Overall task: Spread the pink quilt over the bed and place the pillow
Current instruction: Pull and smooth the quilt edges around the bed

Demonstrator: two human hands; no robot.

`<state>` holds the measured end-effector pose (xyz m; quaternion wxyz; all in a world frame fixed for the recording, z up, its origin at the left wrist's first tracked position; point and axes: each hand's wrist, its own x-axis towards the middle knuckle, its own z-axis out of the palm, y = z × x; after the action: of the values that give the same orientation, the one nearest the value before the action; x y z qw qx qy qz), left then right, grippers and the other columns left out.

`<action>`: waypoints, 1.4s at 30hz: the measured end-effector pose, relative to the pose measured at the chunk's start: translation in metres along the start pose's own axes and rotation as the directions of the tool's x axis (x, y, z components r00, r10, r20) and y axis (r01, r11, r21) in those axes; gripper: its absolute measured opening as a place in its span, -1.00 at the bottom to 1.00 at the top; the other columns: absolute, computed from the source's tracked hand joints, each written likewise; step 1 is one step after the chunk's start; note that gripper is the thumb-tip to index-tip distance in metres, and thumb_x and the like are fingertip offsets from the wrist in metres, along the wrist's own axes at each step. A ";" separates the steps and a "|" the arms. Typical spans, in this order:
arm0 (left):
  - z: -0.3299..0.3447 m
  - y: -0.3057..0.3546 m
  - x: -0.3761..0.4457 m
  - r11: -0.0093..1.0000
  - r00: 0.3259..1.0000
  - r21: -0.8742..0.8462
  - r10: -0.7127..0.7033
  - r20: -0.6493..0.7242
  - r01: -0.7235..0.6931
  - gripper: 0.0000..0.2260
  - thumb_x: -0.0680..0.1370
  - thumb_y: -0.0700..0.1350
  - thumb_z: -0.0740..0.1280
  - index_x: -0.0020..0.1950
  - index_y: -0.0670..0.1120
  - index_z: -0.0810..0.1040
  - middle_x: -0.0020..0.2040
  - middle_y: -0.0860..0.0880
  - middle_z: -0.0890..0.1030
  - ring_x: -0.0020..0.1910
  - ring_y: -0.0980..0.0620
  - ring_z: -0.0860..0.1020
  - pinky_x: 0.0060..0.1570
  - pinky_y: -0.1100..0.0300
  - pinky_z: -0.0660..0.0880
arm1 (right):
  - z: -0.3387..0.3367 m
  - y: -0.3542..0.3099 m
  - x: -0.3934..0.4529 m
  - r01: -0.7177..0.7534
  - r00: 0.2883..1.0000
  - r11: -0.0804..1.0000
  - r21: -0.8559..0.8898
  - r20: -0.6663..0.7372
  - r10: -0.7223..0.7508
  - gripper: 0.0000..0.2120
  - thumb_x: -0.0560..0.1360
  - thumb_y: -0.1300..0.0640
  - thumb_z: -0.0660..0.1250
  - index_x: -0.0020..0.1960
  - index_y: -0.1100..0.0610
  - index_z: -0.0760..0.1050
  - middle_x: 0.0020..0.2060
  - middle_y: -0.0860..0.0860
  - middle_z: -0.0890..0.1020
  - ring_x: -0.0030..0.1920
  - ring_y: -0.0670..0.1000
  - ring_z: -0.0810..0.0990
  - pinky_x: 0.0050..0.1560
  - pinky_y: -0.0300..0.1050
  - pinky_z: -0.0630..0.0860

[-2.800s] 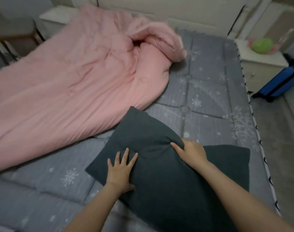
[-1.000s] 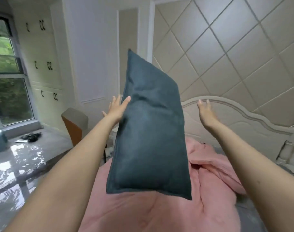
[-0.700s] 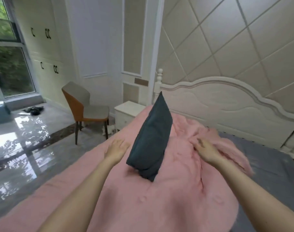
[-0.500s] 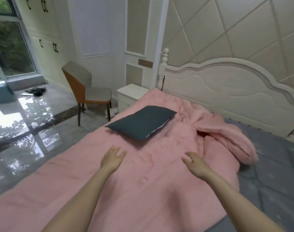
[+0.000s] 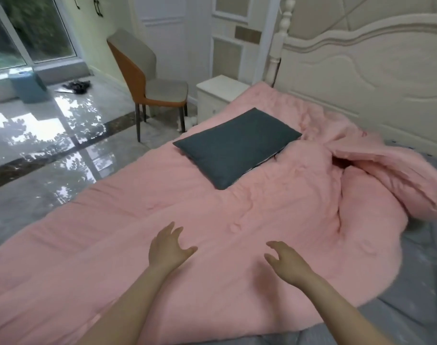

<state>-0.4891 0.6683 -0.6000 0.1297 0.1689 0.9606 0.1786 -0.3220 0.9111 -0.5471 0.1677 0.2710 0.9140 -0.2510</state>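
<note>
The pink quilt [image 5: 162, 232] lies over the left part of the bed, with its right top corner folded back in a bunch [image 5: 391, 175]. The dark grey pillow [image 5: 237, 145] rests flat on the quilt near the headboard, on the left side. My left hand [image 5: 167, 247] and my right hand [image 5: 287, 262] hover just above the quilt in the foreground, both open with fingers apart, well short of the pillow. The grey mattress cover [image 5: 424, 282] shows bare on the right.
A cream headboard [image 5: 361, 70] stands behind the bed. A white nightstand [image 5: 220, 95] and an orange-backed grey chair [image 5: 148, 80] stand left of the bed. Glossy floor [image 5: 51, 133] runs toward a window, with a blue bin [image 5: 28, 85] beside it.
I lifted the pillow from the mattress and let it go; it landed flat on the quilt near the headboard. Both hands came down empty over the quilt.
</note>
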 end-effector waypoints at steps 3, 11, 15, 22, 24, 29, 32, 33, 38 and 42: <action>0.031 -0.030 0.009 0.999 0.997 0.043 -0.008 -0.071 0.011 -0.25 0.34 0.30 0.36 0.45 0.03 0.28 0.52 0.00 0.17 0.49 -0.01 0.14 0.44 0.02 0.12 | 0.025 -0.003 0.021 0.047 0.999 0.998 -0.051 0.025 -0.046 -0.53 0.59 0.02 0.13 0.48 0.03 0.16 0.43 -0.02 0.29 0.40 0.03 0.30 0.37 -0.13 0.26; 0.157 -0.143 0.008 0.947 0.990 0.289 0.137 0.036 -0.141 -0.30 0.47 0.36 -0.02 0.41 -0.08 0.36 0.49 -0.10 0.22 0.46 -0.12 0.18 0.36 -0.17 0.08 | 0.111 -0.017 0.109 0.180 0.983 0.949 -0.258 0.025 -0.180 -0.45 0.56 0.05 0.18 0.50 0.07 0.09 0.47 0.03 0.20 0.38 0.11 0.31 0.32 -0.09 0.30; 0.185 -0.163 0.020 0.951 0.971 0.245 0.218 -0.102 -0.188 -0.30 0.44 0.32 0.09 0.45 -0.07 0.29 0.50 -0.09 0.19 0.48 -0.12 0.14 0.41 -0.12 0.00 | 0.119 -0.033 0.163 0.226 0.952 0.865 -0.449 -0.085 -0.293 -0.34 0.37 0.18 0.39 0.43 0.19 0.27 0.43 0.19 0.30 0.37 0.24 0.36 0.34 0.04 0.31; 0.207 -0.174 0.048 0.945 0.954 0.233 0.266 -0.141 -0.229 -0.30 0.42 0.28 0.14 0.45 -0.09 0.27 0.49 -0.12 0.22 0.49 -0.12 0.11 0.44 -0.06 -0.11 | 0.120 -0.071 0.261 0.217 0.894 0.761 -0.612 -0.188 -0.407 -0.20 0.32 0.32 0.29 0.50 0.15 0.07 0.50 0.15 0.14 0.47 0.20 0.18 0.44 0.12 0.14; 0.209 -0.175 0.049 0.945 0.955 0.240 0.261 -0.141 -0.222 -0.28 0.41 0.29 0.14 0.47 -0.07 0.22 0.50 -0.10 0.16 0.49 -0.11 0.10 0.44 -0.06 -0.11 | 0.128 -0.068 0.274 0.150 0.927 0.747 -0.648 -0.170 -0.333 -0.11 0.36 0.21 0.34 0.53 0.09 -0.11 0.54 0.07 -0.02 0.53 0.11 -0.01 0.50 0.09 -0.08; 0.215 -0.178 0.058 0.939 0.939 0.249 0.286 -0.189 -0.236 -0.28 0.40 0.28 0.13 0.48 -0.04 0.16 0.51 -0.08 0.12 0.50 -0.11 0.08 0.44 -0.05 -0.10 | 0.168 -0.036 0.298 0.164 0.884 0.740 -0.652 -0.236 -0.404 -0.59 0.45 0.32 0.23 0.29 0.23 0.42 0.28 0.25 0.48 0.33 0.26 0.41 0.41 0.23 0.08; 0.217 -0.177 0.061 0.940 0.926 0.235 0.301 -0.226 -0.248 -0.31 0.41 0.26 0.14 0.47 -0.06 0.21 0.50 -0.10 0.18 0.49 -0.11 0.09 0.43 -0.07 -0.05 | 0.174 -0.026 0.294 0.198 0.742 0.723 -0.662 -0.381 -0.552 -0.74 0.34 0.31 0.10 -0.14 0.29 0.55 -0.31 0.27 0.58 -0.29 0.27 0.59 0.04 0.21 0.50; 0.216 -0.177 0.061 0.940 0.925 0.231 0.304 -0.230 -0.251 -0.32 0.42 0.25 0.14 0.46 -0.07 0.23 0.49 -0.11 0.21 0.49 -0.11 0.10 0.43 -0.07 -0.04 | 0.172 -0.025 0.289 0.237 0.721 0.713 -0.659 -0.372 -0.584 -0.73 0.32 0.29 0.07 -0.20 0.28 0.54 -0.40 0.24 0.54 -0.39 0.25 0.55 -0.11 0.13 0.53; 0.211 -0.172 0.053 0.950 0.937 0.209 0.276 -0.213 -0.233 -0.34 0.42 0.19 0.19 0.44 -0.13 0.31 0.47 -0.14 0.27 0.47 -0.09 0.16 0.45 -0.06 0.06 | 0.157 -0.009 0.245 0.288 0.696 0.647 -0.705 -0.310 -0.648 -0.86 0.22 0.30 0.23 -0.25 0.24 0.51 -0.44 0.18 0.49 -0.44 0.20 0.48 -0.40 -0.01 0.39; 0.200 -0.165 0.030 0.955 0.961 0.215 0.239 -0.143 -0.205 -0.43 0.52 0.19 0.08 0.36 -0.16 0.43 0.36 -0.16 0.44 0.35 -0.14 0.31 0.35 -0.10 0.20 | 0.145 0.008 0.181 0.331 0.726 0.634 -0.699 -0.240 -0.644 -0.76 0.09 0.24 0.41 -0.28 0.17 0.42 -0.44 0.12 0.51 -0.44 0.17 0.51 -0.40 -0.02 0.36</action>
<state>-0.5002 0.5939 -0.8498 0.0103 0.2726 0.9559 0.1093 -0.4366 0.9117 -0.7485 -0.0577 -0.0134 0.9936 0.0960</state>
